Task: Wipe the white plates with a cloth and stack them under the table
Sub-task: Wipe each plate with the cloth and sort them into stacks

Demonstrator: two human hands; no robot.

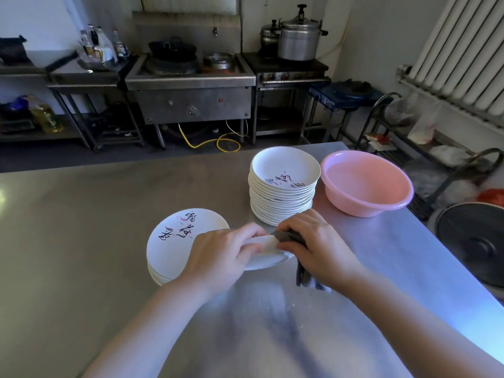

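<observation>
My left hand grips a white plate by its left edge and holds it nearly level just above the steel table. A dark grey cloth is pressed on the plate's right rim by my right hand, and its end hangs down below the hand. A short stack of white plates with black writing lies to the left, partly behind my left hand. A tall stack of white plates stands just beyond my hands.
A pink plastic basin sits right of the tall stack near the table's right edge. A black round lid lies below that edge. A stove, pots and metal racks line the far wall, and a radiator hangs at the right.
</observation>
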